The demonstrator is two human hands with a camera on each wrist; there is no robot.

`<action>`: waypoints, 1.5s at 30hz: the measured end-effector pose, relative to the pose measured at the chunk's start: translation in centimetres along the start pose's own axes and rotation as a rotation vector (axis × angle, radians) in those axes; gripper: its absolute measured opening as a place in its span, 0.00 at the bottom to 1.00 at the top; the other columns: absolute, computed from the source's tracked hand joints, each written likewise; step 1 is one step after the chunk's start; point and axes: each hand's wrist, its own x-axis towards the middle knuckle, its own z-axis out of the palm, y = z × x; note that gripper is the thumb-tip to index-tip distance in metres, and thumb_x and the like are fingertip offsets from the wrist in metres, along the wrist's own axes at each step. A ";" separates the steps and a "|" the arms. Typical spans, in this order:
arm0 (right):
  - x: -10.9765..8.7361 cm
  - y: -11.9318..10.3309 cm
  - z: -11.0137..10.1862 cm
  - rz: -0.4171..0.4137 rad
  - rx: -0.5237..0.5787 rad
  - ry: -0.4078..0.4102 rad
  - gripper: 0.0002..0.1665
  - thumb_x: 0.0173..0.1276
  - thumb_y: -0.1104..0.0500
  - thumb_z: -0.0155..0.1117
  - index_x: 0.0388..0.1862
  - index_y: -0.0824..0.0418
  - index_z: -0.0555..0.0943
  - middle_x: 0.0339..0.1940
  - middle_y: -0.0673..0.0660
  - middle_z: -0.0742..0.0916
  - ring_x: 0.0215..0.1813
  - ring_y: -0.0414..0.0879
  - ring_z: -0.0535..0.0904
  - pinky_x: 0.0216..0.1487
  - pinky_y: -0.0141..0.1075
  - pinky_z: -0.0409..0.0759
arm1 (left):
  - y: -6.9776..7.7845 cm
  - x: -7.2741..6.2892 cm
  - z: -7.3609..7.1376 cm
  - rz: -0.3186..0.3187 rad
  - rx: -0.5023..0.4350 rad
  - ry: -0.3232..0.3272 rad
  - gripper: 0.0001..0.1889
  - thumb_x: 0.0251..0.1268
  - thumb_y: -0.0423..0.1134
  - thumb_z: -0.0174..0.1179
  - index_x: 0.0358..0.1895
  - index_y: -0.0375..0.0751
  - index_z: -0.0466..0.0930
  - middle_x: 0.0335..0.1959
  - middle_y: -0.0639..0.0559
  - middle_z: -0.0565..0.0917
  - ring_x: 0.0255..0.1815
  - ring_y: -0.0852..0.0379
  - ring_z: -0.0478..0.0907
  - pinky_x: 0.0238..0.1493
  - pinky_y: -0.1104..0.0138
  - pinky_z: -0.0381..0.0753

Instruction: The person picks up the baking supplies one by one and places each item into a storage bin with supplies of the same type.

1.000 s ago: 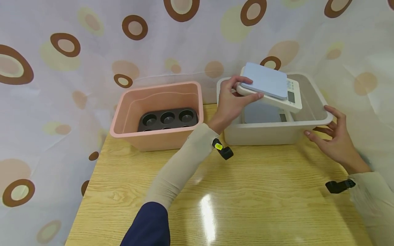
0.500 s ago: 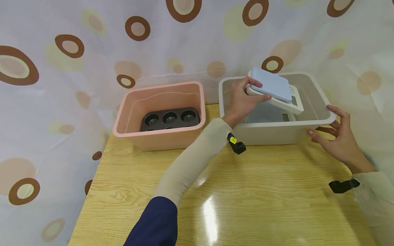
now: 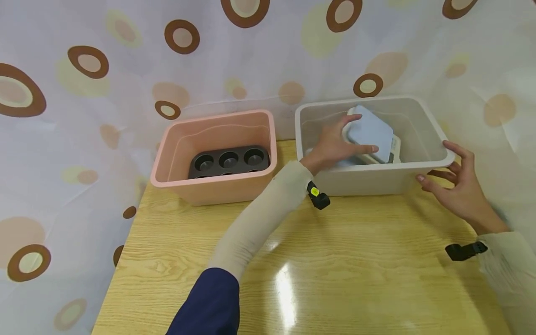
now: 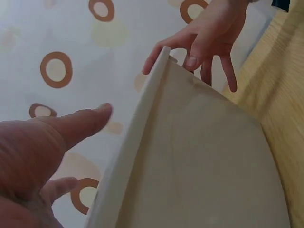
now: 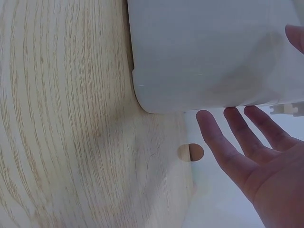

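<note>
A white kitchen scale with a light blue plate (image 3: pixel 372 130) sits tilted inside the off-white plastic bin (image 3: pixel 360 181). My left hand (image 3: pixel 335 144) reaches over the bin's front rim and holds this scale, fingers at its back edge and thumb at its front. A second blue-topped scale (image 3: pixel 345 163) lies beneath, mostly hidden by the hand and the front wall. My right hand (image 3: pixel 462 190) grips the bin's front right corner, its index finger at the rim and its thumb against the front wall. In the left wrist view the bin wall hides the scale.
A pink bin (image 3: pixel 217 188) stands to the left, with a dark muffin tin (image 3: pixel 228 160) inside it. Both bins stand on a wooden table (image 3: pixel 335 260) against a curtain (image 3: pixel 251 60) patterned with circles.
My left hand has moved right and lowered the scale from above the rim into the white bin, turning it on the way. My right hand has stayed at the corner.
</note>
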 end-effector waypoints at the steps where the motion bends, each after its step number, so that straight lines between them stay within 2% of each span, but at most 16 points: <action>1: 0.0 -0.1 0.0 0.000 -0.016 0.000 0.62 0.65 0.86 0.63 0.88 0.48 0.53 0.64 0.51 0.77 0.53 0.34 0.86 0.38 0.26 0.90 | 0.1 -0.2 -0.4 -0.013 0.054 -0.055 0.50 0.58 0.55 0.83 0.84 0.63 0.68 0.86 0.59 0.68 0.84 0.60 0.64 0.80 0.67 0.70; 3: 0.1 -0.2 0.0 0.004 -0.057 0.002 0.62 0.65 0.85 0.63 0.89 0.47 0.52 0.65 0.50 0.76 0.53 0.34 0.85 0.37 0.26 0.90 | 0.3 -0.5 -1.2 -0.019 0.105 -0.140 0.55 0.59 0.57 0.82 0.88 0.65 0.58 0.89 0.60 0.62 0.88 0.58 0.59 0.85 0.62 0.67; 6: 0.2 -0.3 0.0 0.016 -0.146 0.008 0.63 0.66 0.84 0.64 0.89 0.44 0.51 0.66 0.48 0.75 0.54 0.32 0.84 0.37 0.24 0.89 | 0.5 -0.9 -2.1 -0.019 0.050 -0.185 0.56 0.61 0.54 0.82 0.89 0.64 0.55 0.89 0.62 0.60 0.89 0.57 0.59 0.85 0.61 0.67; 10: 0.3 -0.3 0.1 0.031 -0.206 0.012 0.64 0.67 0.83 0.65 0.89 0.43 0.50 0.67 0.45 0.73 0.54 0.32 0.82 0.37 0.24 0.88 | 0.4 -1.2 -2.8 -0.046 -0.036 -0.186 0.54 0.62 0.50 0.82 0.88 0.63 0.58 0.88 0.61 0.62 0.89 0.56 0.62 0.82 0.59 0.73; 17: 0.1 -0.3 0.4 0.042 -0.189 0.013 0.63 0.68 0.83 0.65 0.89 0.43 0.50 0.67 0.45 0.73 0.54 0.31 0.83 0.37 0.23 0.88 | -0.2 -1.5 -3.4 -0.075 -0.098 -0.188 0.50 0.63 0.49 0.81 0.85 0.64 0.63 0.84 0.50 0.68 0.82 0.46 0.74 0.72 0.59 0.82; 23: 0.1 -0.2 0.3 0.049 -0.173 0.007 0.63 0.68 0.83 0.65 0.89 0.43 0.50 0.65 0.46 0.75 0.53 0.29 0.84 0.39 0.22 0.88 | -0.3 -2.1 -4.2 -0.047 -0.114 -0.189 0.45 0.65 0.49 0.80 0.83 0.61 0.66 0.81 0.51 0.71 0.78 0.48 0.78 0.70 0.61 0.84; 29: 0.2 -0.5 0.0 0.063 -0.323 -0.021 0.64 0.71 0.80 0.65 0.90 0.40 0.47 0.64 0.41 0.74 0.53 0.24 0.83 0.40 0.19 0.85 | -0.5 -3.3 -5.3 -0.006 -0.127 -0.192 0.43 0.67 0.50 0.78 0.83 0.61 0.67 0.79 0.51 0.73 0.75 0.50 0.80 0.69 0.63 0.84; 34: 0.4 -0.7 0.3 0.047 -0.421 -0.044 0.66 0.70 0.79 0.67 0.91 0.40 0.44 0.65 0.37 0.74 0.56 0.23 0.79 0.40 0.17 0.83 | -1.6 -5.1 -6.9 0.053 -0.180 -0.179 0.39 0.69 0.46 0.76 0.81 0.57 0.69 0.75 0.50 0.75 0.75 0.48 0.80 0.68 0.65 0.84; 40: 0.3 -1.6 -0.1 0.005 -0.503 -0.029 0.68 0.65 0.78 0.73 0.92 0.43 0.49 0.68 0.33 0.72 0.60 0.26 0.72 0.42 0.11 0.78 | -2.2 -7.0 -8.2 0.092 -0.236 -0.163 0.35 0.69 0.43 0.76 0.77 0.52 0.73 0.73 0.48 0.78 0.75 0.46 0.79 0.68 0.63 0.84; 45: -0.1 -2.5 -0.4 0.070 -0.549 0.002 0.64 0.70 0.72 0.74 0.92 0.38 0.51 0.75 0.35 0.68 0.69 0.28 0.69 0.42 0.09 0.76 | -2.2 -8.0 -8.9 0.119 -0.230 -0.167 0.32 0.69 0.44 0.75 0.75 0.52 0.75 0.70 0.51 0.80 0.71 0.51 0.80 0.66 0.65 0.84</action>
